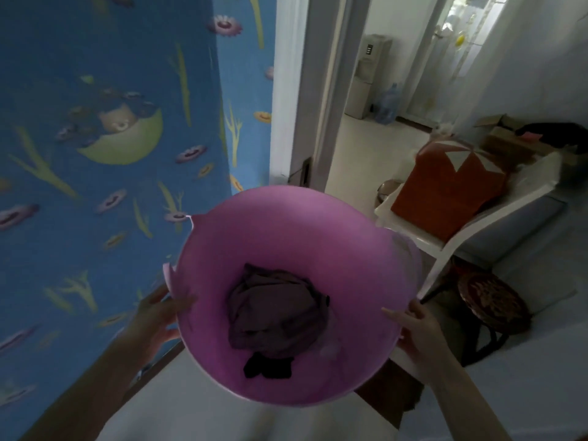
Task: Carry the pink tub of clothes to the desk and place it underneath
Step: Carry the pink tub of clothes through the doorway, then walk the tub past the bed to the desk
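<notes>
Since only a few clothes lie inside, the pink tub looks light and stiff; left hand and right hand clasp opposite rims.

One view is supplied: a wide-angle camera worn on the person's head. It faces forward and steeply downward, so the lens looks almost straight into the open pink tub, which fills the lower centre at close range. Both forearms enter from the bottom edge, with the left hand and right hand at the tub's sides. The blue patterned wall stands near on the left. A doorway lies ahead at upper centre, well beyond the tub. A white desk sits to the right. Straight lines bow toward the frame edges. No second view shares the scene.
</notes>
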